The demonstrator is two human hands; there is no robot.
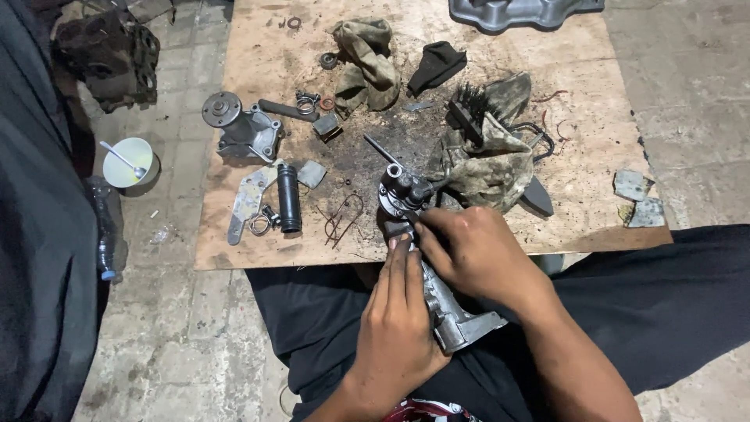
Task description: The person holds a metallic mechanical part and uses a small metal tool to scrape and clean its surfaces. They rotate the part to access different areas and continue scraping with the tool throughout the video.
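While the person sits with legs in dark trousers (672, 297) stretched under the near edge of a plywood board (258, 47) laid on the paved floor (180, 344), both hands close around a grey metal housing (453, 316) just below the centre of the frame. The left hand (398, 320) wraps the housing's long body from the lower side, fingers lying along it and pointing up toward its round, greasy head (400, 190), which rests over the board's near edge. The right hand (478, 254) comes in from the right and grips the housing just below that head, thumb and fingertips pinched together on the metal; what sits between them is too small to tell.

On the board, just right of the head, lies a grimy camouflage rag (488, 168) with a black brush (467, 109) resting on its upper part. A second rag (367, 59) lies crumpled at the upper middle, with a black cloth (437, 64) just beside it. In the left part of the board sit a grey water pump (242, 129), a flat metal bracket (248, 199) and a black cylinder (288, 197), with small rings and bent wire (342, 217) near them. A grey cast cover (519, 12) shows at the top edge. Off the board, at the left, a pale bowl with a spoon (127, 162) stands on the floor.
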